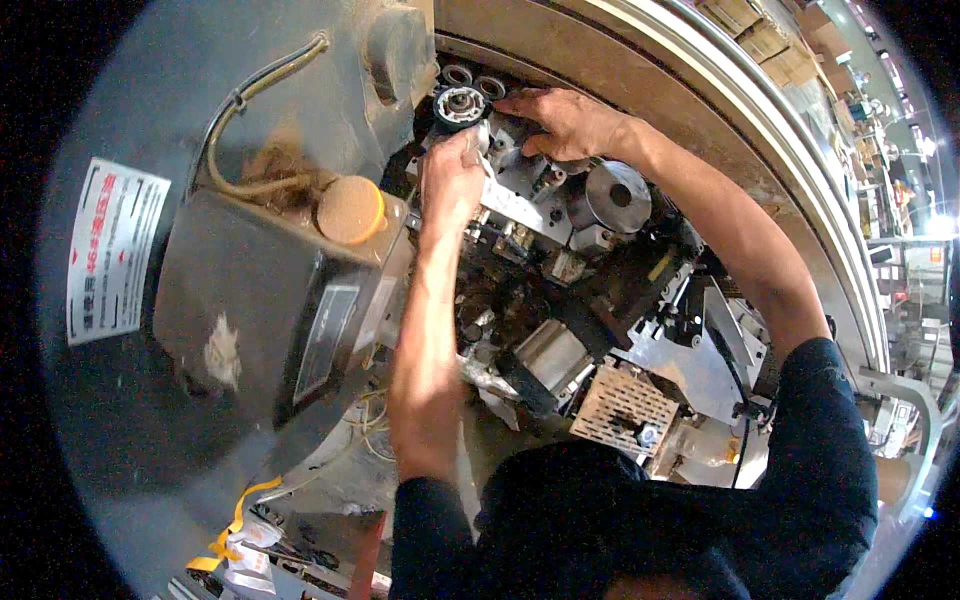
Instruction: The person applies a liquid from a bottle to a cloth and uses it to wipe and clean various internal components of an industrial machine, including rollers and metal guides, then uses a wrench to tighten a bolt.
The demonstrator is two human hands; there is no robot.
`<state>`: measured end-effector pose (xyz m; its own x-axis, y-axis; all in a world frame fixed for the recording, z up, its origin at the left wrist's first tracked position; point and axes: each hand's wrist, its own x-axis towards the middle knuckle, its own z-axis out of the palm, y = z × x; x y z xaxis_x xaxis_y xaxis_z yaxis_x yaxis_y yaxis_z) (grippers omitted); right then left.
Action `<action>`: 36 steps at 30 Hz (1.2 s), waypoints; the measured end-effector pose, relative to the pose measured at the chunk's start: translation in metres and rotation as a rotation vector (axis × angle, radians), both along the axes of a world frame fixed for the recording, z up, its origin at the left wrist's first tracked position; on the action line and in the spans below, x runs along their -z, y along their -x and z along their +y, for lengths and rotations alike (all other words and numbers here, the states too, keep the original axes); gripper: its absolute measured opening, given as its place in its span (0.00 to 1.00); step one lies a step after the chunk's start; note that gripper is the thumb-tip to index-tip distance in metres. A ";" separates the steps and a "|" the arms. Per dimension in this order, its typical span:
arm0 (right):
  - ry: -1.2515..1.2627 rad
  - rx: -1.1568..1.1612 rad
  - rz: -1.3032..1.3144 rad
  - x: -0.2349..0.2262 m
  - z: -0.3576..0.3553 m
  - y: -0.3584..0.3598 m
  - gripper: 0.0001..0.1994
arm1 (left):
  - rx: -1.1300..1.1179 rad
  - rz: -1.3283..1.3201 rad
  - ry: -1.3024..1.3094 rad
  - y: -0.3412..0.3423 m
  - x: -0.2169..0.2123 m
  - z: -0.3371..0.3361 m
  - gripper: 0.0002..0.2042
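My left hand (452, 178) reaches up into the machine with its fingers curled closed, just below a round toothed wheel (460, 105). Its fingertips press at the left end of a pale metal bracket (525, 212); what they hold is hidden behind the knuckles. From the right comes my right hand (570, 122), fingers stretched toward the wheel, thumb apart below them. Its fingertips rest by a small roller (490, 87) behind the wheel, beside the bracket. A second roller (457, 75) sits left of that one. Below my right wrist is a shiny steel disc (615, 196).
A grey housing with a yellow-rimmed round cap (350, 210) and a hose (215, 150) stands on the left. Lower down lie a metal block (553, 358) and a perforated plate (625, 408). A curved-looking frame edge (800, 130) runs along the upper right; cardboard boxes stand beyond.
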<state>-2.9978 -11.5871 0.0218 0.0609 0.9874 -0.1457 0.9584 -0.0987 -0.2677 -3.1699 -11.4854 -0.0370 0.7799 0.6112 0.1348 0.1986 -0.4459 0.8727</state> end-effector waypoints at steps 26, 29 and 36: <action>0.009 -0.130 0.013 -0.015 0.079 0.011 0.30 | -0.449 0.063 -0.306 -0.010 0.047 0.007 0.07; -0.145 -0.341 -0.130 0.002 0.081 0.000 0.33 | -0.439 0.079 -0.345 -0.015 0.055 0.009 0.08; -0.014 -0.045 -0.140 -0.012 0.088 0.027 0.30 | -0.435 -0.001 -0.418 -0.015 0.057 0.018 0.07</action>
<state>-3.0246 -11.4991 0.0342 0.0352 0.9915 -0.1252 0.9899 -0.0518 -0.1318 -3.1547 -11.4671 -0.0939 0.4698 0.7692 0.4331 0.4387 -0.6292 0.6416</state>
